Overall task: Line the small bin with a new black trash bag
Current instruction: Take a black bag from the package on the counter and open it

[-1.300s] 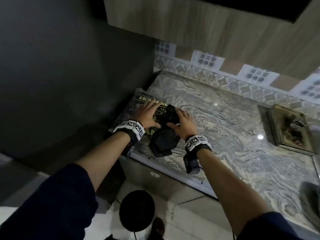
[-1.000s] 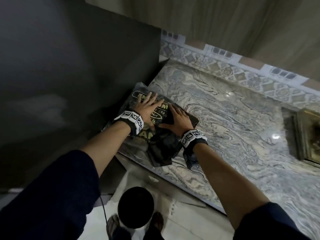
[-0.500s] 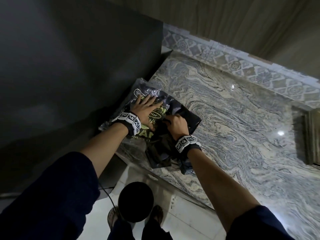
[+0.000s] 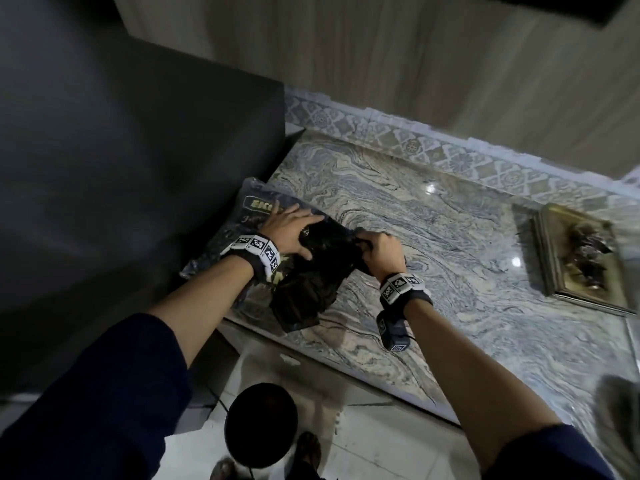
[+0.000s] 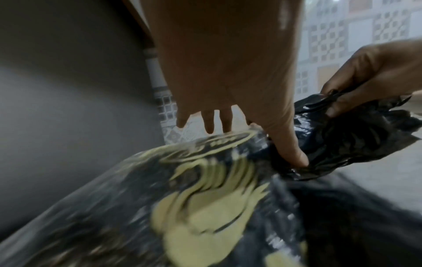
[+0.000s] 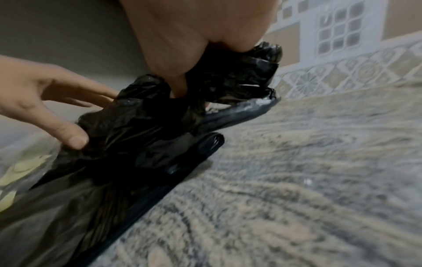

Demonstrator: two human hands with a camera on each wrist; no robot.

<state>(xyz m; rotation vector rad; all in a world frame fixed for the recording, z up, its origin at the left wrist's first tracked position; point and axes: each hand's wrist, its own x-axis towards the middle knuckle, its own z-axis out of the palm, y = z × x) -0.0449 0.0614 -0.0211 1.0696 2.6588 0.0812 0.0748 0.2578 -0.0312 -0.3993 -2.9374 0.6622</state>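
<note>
On marble counter [image 4: 450, 244], right hand [image 4: 381, 252] grips crinkled black bag [image 4: 332, 244]

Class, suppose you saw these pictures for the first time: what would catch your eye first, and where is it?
Two hands meet at the counter's left end: the left hand presses a printed pack, the right hand grips a crumpled black bag. A small round bin waits on the floor below.

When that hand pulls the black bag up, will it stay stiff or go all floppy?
Probably floppy: the black bag already crumples where the right hand grips it. It looks thin and light. The left hand presses the packet, perhaps so it won't slide.
</note>
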